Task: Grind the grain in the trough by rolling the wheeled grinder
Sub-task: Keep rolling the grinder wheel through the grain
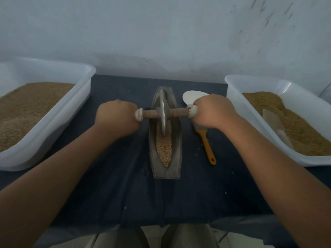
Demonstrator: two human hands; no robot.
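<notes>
Head view gives me one trough [176,140], lying lengthwise on a dark cloth [125,176], its pointed ends near and far. One grinder [163,113] stands in it: a single metal wheel, upright in the trough's far half, on one axle crossing it.

I count two hands on that axle. The left hand [116,119] is curled round the left end and the right hand [213,111] round the right end, both fists tight by the pale knobs. Grain [163,149] fills the groove from the wheel toward me.

Two white tubs flank the cloth, the left tub [78,97] and the right tub [238,97], each holding brown granules. The right one has a pale scoop [275,122] half buried.

Between trough and right tub lie one brush [207,145] with an orange handle and one white spoon [191,97]. The right hand hides the bristles and part of the spoon.
</notes>
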